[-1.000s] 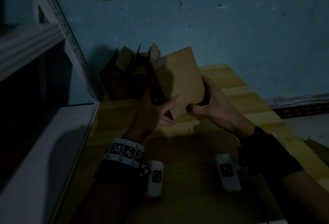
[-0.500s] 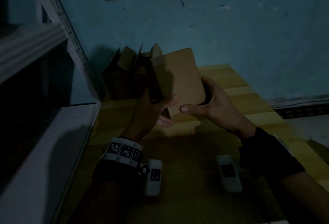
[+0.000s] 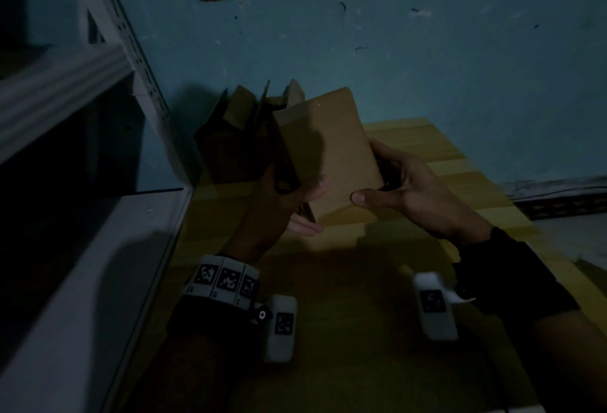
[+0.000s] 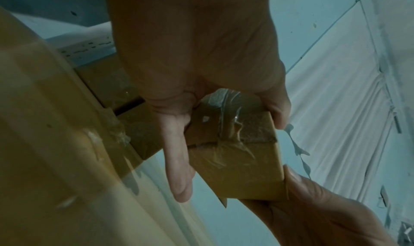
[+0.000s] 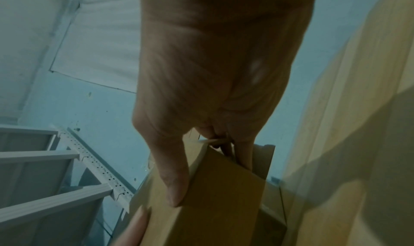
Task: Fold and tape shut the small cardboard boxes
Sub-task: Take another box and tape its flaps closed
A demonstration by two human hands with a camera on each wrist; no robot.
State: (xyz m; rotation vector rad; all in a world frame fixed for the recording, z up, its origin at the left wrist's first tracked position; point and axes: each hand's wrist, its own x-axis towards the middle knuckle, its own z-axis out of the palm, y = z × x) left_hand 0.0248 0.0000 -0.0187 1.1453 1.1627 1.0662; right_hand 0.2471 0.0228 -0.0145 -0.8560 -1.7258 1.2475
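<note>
Gripping a flat-sided, matte cardboard box (image 3: 328, 150) with crinkled clear tape (image 4: 228, 125), both hands — left (image 3: 279, 202), right (image 3: 407, 196) — clasp it.

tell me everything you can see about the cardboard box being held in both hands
The cardboard box is small, plain brown and held up off the yellow wooden table, tilted, one broad flat face toward the head camera. The left wrist view shows one end folded shut, with wrinkled clear tape running across the seam and down a side. The left hand grips its lower left edge, thumb on the front face; the right hand holds the right edge, thumb at the lower corner. Nothing else touches it.
</note>
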